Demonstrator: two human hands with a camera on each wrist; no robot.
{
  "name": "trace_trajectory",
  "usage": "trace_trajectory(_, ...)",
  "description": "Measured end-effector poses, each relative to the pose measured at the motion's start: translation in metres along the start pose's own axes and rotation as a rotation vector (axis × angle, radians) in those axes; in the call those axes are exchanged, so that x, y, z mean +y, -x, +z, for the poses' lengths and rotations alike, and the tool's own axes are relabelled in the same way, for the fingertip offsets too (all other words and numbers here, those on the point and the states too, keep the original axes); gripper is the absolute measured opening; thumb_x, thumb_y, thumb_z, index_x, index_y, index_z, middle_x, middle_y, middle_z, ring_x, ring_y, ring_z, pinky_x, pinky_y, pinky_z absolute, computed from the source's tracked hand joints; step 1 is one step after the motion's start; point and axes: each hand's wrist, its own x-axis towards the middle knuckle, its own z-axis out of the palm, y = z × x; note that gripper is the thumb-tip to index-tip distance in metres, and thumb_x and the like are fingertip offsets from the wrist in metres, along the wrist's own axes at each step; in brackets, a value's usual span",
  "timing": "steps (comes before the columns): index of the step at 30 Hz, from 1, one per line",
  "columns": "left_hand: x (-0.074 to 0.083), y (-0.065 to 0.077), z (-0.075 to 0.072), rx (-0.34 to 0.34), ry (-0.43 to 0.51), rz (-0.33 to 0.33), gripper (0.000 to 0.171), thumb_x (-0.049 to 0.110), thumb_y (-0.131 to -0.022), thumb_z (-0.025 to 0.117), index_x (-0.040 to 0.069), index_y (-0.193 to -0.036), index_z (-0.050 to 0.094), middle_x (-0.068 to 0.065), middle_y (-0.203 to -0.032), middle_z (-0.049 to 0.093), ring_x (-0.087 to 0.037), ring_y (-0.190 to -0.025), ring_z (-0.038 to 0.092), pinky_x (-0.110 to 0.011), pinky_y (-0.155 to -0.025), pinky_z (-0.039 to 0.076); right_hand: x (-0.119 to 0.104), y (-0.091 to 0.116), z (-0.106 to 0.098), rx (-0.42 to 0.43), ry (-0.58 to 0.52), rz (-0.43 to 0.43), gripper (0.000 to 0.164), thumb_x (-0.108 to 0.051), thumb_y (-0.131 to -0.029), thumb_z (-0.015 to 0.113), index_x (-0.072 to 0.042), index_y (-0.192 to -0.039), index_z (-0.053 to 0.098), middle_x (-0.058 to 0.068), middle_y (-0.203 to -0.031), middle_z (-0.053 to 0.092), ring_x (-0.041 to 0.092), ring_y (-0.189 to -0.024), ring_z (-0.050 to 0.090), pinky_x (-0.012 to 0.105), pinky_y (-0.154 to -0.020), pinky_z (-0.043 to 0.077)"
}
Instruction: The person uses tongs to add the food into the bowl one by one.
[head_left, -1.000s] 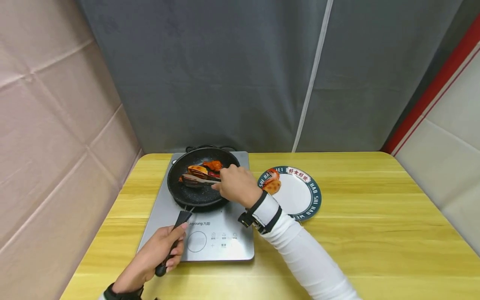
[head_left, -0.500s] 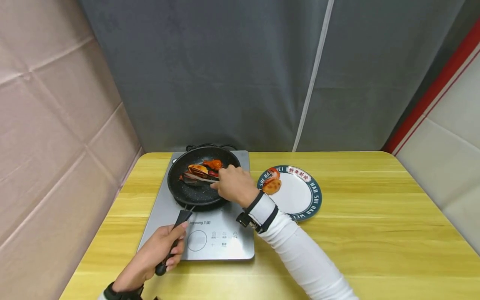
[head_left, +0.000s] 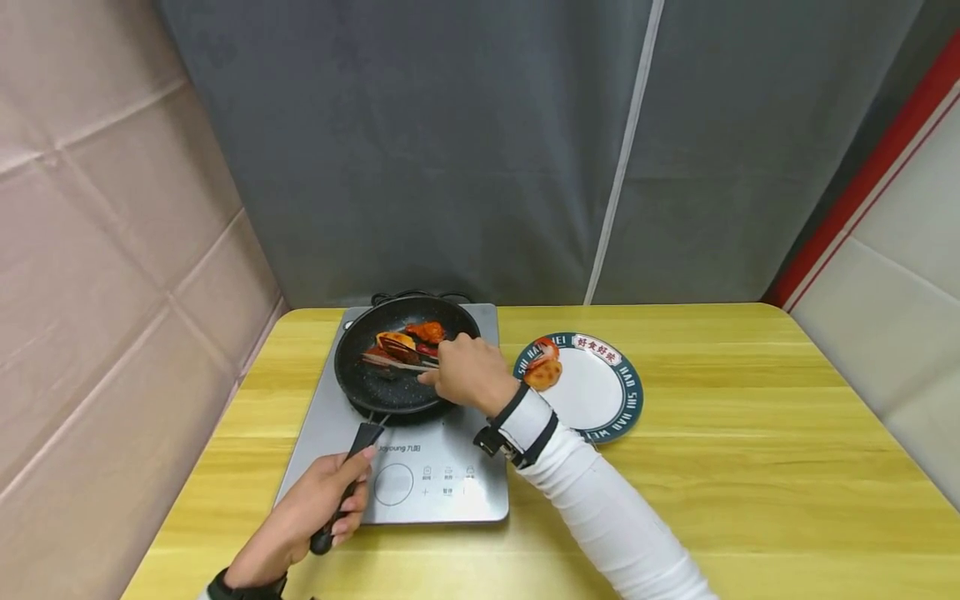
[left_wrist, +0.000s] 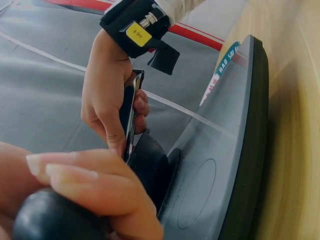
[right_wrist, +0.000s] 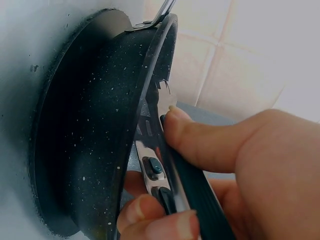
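Observation:
In the head view my left hand (head_left: 322, 496) grips the black handle (head_left: 367, 435) of a dark speckled frying pan (head_left: 386, 398). My right hand (head_left: 474, 371) holds a pair of tongs (head_left: 411, 363) over the pan, their ends down among the food. Close up in the right wrist view, the tongs (right_wrist: 197, 195) have dark green grips and metal arms, with thumb on one side and fingers on the other. A yellow-brown piece (head_left: 393, 341) lies at the tongs' ends. Behind it sits an orange-red piece like a chicken wing (head_left: 426, 332). Whether the tongs clamp anything is unclear.
The pan stands on a silver induction cooker (head_left: 480, 492) on a wooden table (head_left: 750, 467). To its right is a white plate (head_left: 588, 392) with a dark green rim, bearing a shrimp (head_left: 546, 348) and a browned piece (head_left: 543, 375). A grey curtain (head_left: 450, 167) hangs behind.
The tongs have turned slightly in my right hand, and their ends have shifted a little within the pan. My left hand and the pan stay in place.

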Motion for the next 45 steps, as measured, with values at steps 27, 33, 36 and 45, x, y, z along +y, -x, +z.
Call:
trace_trajectory(27,0.0,0.001,-0.005,0.002,-0.021,-0.001,0.042,0.045,-0.096,0.043,0.007,-0.079,0.037,0.005,-0.056,0.033,-0.008,-0.039,0.03,-0.021,-0.035,0.031,0.088,0.085,-0.032,0.17,-0.029,0.092,0.041,-0.049,-0.087,0.057,-0.009,-0.095,0.065,-0.004,-0.05,0.042,0.014,-0.05,0.044,0.029,-0.044,0.036)
trace_trajectory(33,0.0,0.001,-0.006,-0.007,-0.012,-0.003,0.042,0.045,-0.096,0.043,0.007,-0.079,0.037,0.005,-0.056,0.033,-0.008,-0.039,0.03,-0.021,-0.035,0.031,0.115,0.103,-0.031,0.182,0.02,0.129,0.04,-0.046,-0.086,0.06,-0.006,-0.088,0.064,-0.001,-0.052,0.042,0.014,-0.046,0.042,0.027,-0.039,0.032)
trace_trajectory(36,0.001,0.001,-0.006,0.0,-0.014,0.0,0.042,0.044,-0.096,0.043,0.006,-0.079,0.037,0.004,-0.056,0.033,-0.009,-0.039,0.03,-0.021,-0.035,0.031,0.124,0.11,-0.031,0.166,0.03,0.141,0.043,-0.046,-0.086,0.059,-0.004,-0.093,0.066,-0.002,-0.048,0.039,0.013,-0.042,0.04,0.027,-0.038,0.031)
trace_trajectory(45,0.0,0.0,-0.005,0.01,-0.022,-0.004,0.042,0.044,-0.096,0.044,0.006,-0.079,0.037,0.004,-0.056,0.033,-0.009,-0.039,0.03,-0.022,-0.035,0.031,0.15,0.124,-0.027,0.095,0.084,0.163,0.048,-0.046,-0.086,0.06,-0.002,-0.103,0.066,-0.001,-0.049,0.044,0.013,-0.045,0.043,0.027,-0.041,0.035)
